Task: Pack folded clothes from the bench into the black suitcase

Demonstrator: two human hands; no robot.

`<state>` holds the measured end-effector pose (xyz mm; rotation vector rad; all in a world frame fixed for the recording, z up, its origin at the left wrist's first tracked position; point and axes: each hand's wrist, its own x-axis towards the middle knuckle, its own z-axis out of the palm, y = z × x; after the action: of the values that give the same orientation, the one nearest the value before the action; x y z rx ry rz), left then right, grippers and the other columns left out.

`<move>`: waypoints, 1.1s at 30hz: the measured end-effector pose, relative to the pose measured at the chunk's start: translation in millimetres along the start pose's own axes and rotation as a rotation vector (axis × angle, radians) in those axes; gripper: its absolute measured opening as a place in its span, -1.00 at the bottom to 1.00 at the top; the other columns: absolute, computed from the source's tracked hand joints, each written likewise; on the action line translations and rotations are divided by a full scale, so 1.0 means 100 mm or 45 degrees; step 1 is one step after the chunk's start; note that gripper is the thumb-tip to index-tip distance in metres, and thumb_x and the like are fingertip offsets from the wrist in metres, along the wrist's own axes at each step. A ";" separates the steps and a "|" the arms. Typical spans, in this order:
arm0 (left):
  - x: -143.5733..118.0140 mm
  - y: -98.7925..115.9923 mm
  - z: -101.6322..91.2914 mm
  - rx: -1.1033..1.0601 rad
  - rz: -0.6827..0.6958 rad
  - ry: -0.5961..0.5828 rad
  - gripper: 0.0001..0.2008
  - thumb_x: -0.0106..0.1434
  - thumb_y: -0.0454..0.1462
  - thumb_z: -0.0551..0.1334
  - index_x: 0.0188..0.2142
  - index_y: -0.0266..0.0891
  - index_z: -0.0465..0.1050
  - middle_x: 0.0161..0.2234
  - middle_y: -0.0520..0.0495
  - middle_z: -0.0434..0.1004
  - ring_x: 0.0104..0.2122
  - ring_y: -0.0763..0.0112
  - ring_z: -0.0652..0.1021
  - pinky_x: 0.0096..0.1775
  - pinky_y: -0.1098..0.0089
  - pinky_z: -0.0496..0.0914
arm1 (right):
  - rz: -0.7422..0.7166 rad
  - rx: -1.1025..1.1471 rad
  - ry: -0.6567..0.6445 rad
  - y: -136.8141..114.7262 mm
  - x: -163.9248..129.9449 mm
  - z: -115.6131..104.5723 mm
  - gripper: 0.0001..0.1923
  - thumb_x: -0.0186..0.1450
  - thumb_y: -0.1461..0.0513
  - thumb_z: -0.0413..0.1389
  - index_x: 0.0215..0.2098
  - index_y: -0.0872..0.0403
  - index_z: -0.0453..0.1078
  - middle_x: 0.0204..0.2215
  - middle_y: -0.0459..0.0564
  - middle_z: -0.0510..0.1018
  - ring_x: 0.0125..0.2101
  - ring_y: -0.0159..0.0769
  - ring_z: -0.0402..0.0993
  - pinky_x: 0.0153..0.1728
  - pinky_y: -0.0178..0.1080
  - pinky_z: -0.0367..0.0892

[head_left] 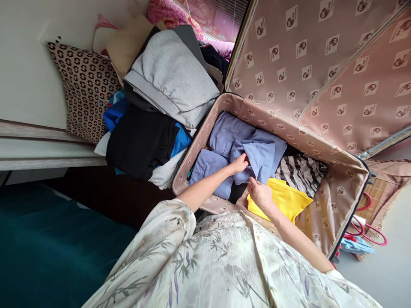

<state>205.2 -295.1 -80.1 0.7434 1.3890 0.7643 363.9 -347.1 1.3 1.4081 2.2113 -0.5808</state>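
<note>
At the far left a patterned cushion (84, 92) in cream and dark brown leans against a pale wall above a wooden ledge (38, 149). Just beside it sits a loose heap of folded clothes: a grey sweatshirt (173, 77) on top, a black garment (141, 143) below, blue and white cloth showing at the edges.

Next comes the open suitcase (205, 132), lined in pinkish fabric printed with small square logos, its lid (321, 64) standing up behind. Inside at its left end lies the periwinkle-blue garment (224, 137), soft, thick-looking knit, bunched into several folds with a ribbed hem visible at the near corner.

The left hand (240, 164) rests on the middle of this blue garment, fingers curled into a fold of the cloth. The right hand (259, 193) is just beside it, nearer the body, fingers closed in a pinch on the garment's lower edge where it overlaps a yellow garment (285, 199). Both bare forearms come out of wide floral sleeves (224, 265).

Right of the blue piece, a black-and-white striped cloth (300, 171) lies in the case, touching the yellow one. Beyond the suitcase's right wall, red handles (366, 224) and a light-blue item (356, 246) lie on the floor
</note>
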 end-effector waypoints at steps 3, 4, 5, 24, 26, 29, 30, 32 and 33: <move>0.04 -0.02 -0.01 -0.046 -0.028 -0.089 -0.58 0.24 -0.49 0.14 0.08 -0.27 0.42 0.00 -0.14 0.64 0.02 0.35 0.61 0.07 0.33 0.46 | 0.044 -0.045 -0.155 -0.09 0.06 -0.01 -0.61 0.46 0.18 0.00 0.21 0.09 0.31 -0.33 0.18 0.64 -0.35 -0.09 0.60 -0.33 -0.21 0.27; 0.04 -0.02 -0.02 -0.063 -0.033 -0.084 -0.57 0.21 -0.51 0.14 0.06 -0.27 0.42 -0.02 -0.14 0.65 0.00 0.34 0.61 0.06 0.33 0.47 | 0.064 -0.047 -0.187 -0.11 0.09 -0.01 -0.64 0.45 0.19 0.01 0.17 0.12 0.33 -0.31 0.21 0.64 -0.31 -0.06 0.62 -0.30 -0.19 0.29; 0.03 -0.01 -0.02 -0.089 -0.036 -0.080 -0.56 0.18 -0.53 0.15 0.04 -0.28 0.43 -0.04 -0.14 0.66 -0.03 0.33 0.62 0.05 0.32 0.48 | 0.084 -0.045 -0.209 -0.12 0.12 -0.02 -0.68 0.44 0.20 0.02 0.11 0.14 0.36 -0.29 0.24 0.65 -0.28 -0.04 0.63 -0.29 -0.17 0.32; -0.12 0.13 0.10 0.535 0.038 0.004 -0.76 0.17 -0.39 0.30 -0.13 -0.31 0.52 -0.15 -0.20 0.65 -0.11 0.13 0.62 -0.01 0.27 0.48 | 0.081 0.464 0.528 0.11 0.27 0.21 -0.67 0.39 0.02 0.01 -0.07 0.07 0.39 -0.25 0.06 0.56 -0.40 -0.27 0.42 -0.42 -0.29 0.16; -0.11 0.14 0.14 0.590 0.038 0.015 -0.78 0.19 -0.39 0.29 -0.14 -0.33 0.53 -0.16 -0.22 0.65 -0.12 0.12 0.62 -0.03 0.27 0.48 | 0.097 0.605 0.633 0.16 0.36 0.24 -0.64 0.36 0.03 -0.01 -0.02 0.09 0.34 -0.21 0.09 0.53 -0.37 -0.25 0.40 -0.36 -0.24 0.25; -0.10 0.12 0.19 0.658 0.062 0.012 -0.80 0.20 -0.41 0.26 -0.15 -0.33 0.53 -0.15 -0.26 0.65 -0.11 0.10 0.62 -0.02 0.25 0.47 | 0.015 0.777 0.634 0.18 0.44 0.26 -0.77 0.36 0.08 -0.05 -0.21 0.04 0.33 -0.34 0.02 0.50 -0.39 -0.24 0.39 -0.29 -0.19 0.32; -0.10 0.10 0.19 0.672 0.081 0.000 -0.79 0.20 -0.42 0.24 -0.15 -0.32 0.53 -0.14 -0.26 0.65 -0.09 0.09 0.62 -0.01 0.25 0.46 | -0.018 0.816 0.618 0.18 0.44 0.26 -0.79 0.36 0.09 -0.06 -0.28 0.02 0.31 -0.39 -0.01 0.49 -0.40 -0.25 0.39 -0.28 -0.19 0.32; -0.10 0.06 0.17 0.681 0.121 -0.037 -0.75 0.18 -0.47 0.20 -0.15 -0.31 0.52 -0.13 -0.26 0.64 -0.07 0.10 0.61 0.01 0.26 0.44 | -0.046 0.840 0.604 0.18 0.43 0.25 -0.79 0.37 0.10 -0.06 -0.32 0.01 0.30 -0.43 -0.04 0.47 -0.42 -0.26 0.37 -0.29 -0.20 0.32; -0.10 0.04 0.16 0.676 0.134 -0.059 -0.71 0.16 -0.49 0.18 -0.14 -0.30 0.52 -0.12 -0.24 0.64 -0.06 0.11 0.61 0.02 0.27 0.44 | -0.045 0.820 0.606 0.18 0.42 0.24 -0.80 0.37 0.10 -0.05 -0.29 0.02 0.30 -0.41 -0.03 0.47 -0.42 -0.26 0.37 -0.29 -0.20 0.32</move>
<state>220.3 -301.6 -70.9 1.2457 1.5368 0.4515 368.6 -323.6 -44.0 1.9936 2.5392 -1.1449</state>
